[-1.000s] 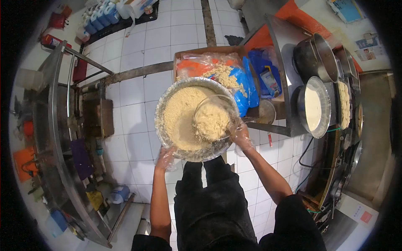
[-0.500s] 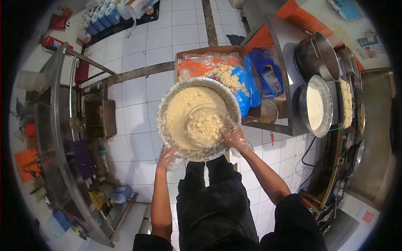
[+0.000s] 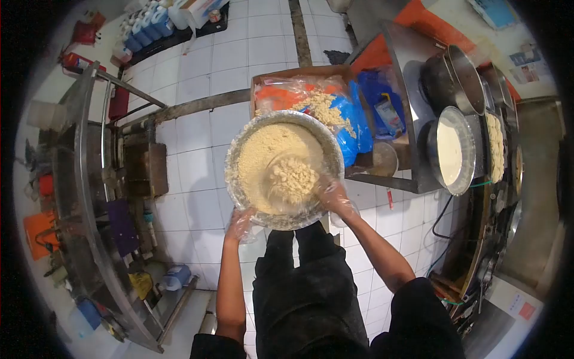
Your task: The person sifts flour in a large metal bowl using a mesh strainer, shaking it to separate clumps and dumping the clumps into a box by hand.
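Observation:
A large metal bowl (image 3: pixel 239 128) holds pale yellow crumbs (image 3: pixel 263 143). Inside it, blurred by motion, is a round sieve (image 3: pixel 272 160) with coarser lumps (image 3: pixel 293 179). My right hand (image 3: pixel 332 194), in a clear plastic glove, is closed on the sieve's right edge. My left hand (image 3: pixel 240 225), also gloved, grips the lower left rim of the bowl. Behind the bowl stands a cardboard box (image 3: pixel 258 79) lined with orange and blue plastic, with more pale lumps (image 3: pixel 326 110) on top.
At the right, a metal bowl of cream-coloured liquid (image 3: pixel 449 151) and a large pot (image 3: pixel 454 81) stand beside a stove. A metal rack (image 3: pixel 89 197) runs along the left. Blue jugs (image 3: pixel 152 23) stand at the back left, on a tiled floor (image 3: pixel 194 167).
The sieve and my right hand have moved left inside the bowl, and the lumps in the sieve have shifted. My left hand stays on the rim.

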The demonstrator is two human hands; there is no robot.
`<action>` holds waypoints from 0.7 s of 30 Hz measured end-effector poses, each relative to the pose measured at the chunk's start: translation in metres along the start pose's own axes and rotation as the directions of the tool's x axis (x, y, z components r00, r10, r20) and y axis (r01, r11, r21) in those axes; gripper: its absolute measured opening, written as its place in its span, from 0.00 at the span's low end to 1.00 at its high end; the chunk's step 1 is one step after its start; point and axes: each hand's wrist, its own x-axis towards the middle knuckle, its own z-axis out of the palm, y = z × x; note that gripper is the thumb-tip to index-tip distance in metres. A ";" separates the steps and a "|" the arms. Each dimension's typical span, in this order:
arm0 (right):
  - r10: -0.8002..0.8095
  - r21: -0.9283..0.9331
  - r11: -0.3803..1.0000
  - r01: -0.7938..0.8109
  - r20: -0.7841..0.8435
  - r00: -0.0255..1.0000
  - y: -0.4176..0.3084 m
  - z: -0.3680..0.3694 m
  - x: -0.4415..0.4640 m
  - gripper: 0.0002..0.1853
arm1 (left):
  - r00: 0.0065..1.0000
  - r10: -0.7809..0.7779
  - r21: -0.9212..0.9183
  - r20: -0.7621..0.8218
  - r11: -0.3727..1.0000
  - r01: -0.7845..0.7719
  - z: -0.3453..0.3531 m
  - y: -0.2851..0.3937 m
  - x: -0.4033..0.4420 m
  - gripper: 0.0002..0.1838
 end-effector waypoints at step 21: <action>-0.051 0.373 0.922 0.099 -0.137 0.989 0.001 -0.038 0.028 0.30 | 0.980 -0.201 0.127 -0.018 0.971 0.201 0.004 0.022 -0.002 0.26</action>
